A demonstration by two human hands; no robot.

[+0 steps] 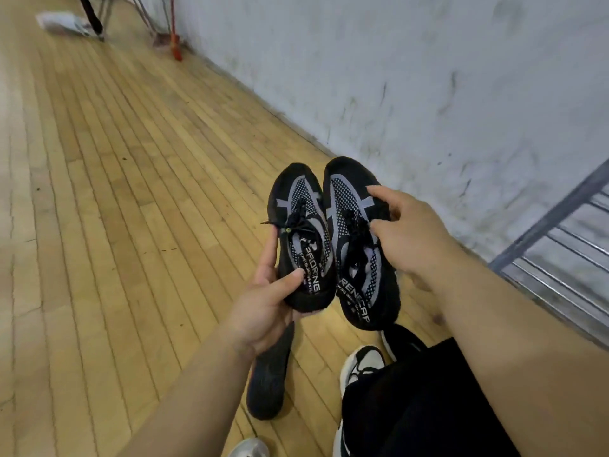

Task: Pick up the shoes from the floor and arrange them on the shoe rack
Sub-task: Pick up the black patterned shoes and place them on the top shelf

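1. Nearest, along the bottom edge: silver shoe toe (250, 448), black-clad knee (412, 407), white-and-black sneaker (362, 364) and dark sneaker (267, 387), shoes resting on the wooden floor (131, 192).
2. Above them, lifted clear: left sneaker (303, 232) and right sneaker (356, 245) of a black-and-grey mesh pair, side by side, toes far, heels near.
3. Left hand (263, 311): wrapped round the left sneaker's heel, thumb on top.
4. Right hand (405, 235): holding the right sneaker's outer side, index finger stretched over the upper, other fingers hidden.
5. Shoe rack (560, 209): right of the pair, against the wall (428, 77), nearer the right hand; probably calls for a rightward swing.
6. Open floor leftward; rack's grey front rail the edge to clear.
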